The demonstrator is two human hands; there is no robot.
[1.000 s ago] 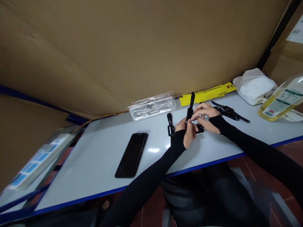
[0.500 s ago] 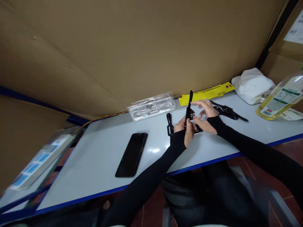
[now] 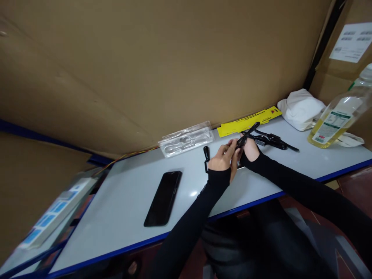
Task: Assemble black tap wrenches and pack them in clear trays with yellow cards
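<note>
We find the left hand (image 3: pixel 222 158) gripping a black tool (image 3: pixel 250 132) above the bench (image 3: pixel 116 217); the right hand's (image 3: pixel 251 149) fingers we cannot tell.

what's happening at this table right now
Someone in black sleeves is handling a black tool with both hands, the left hand and the right hand close together. More black tools lie to the right. A phone lies to the left, and clear plastic packaging and yellow cards sit along the back.
</note>
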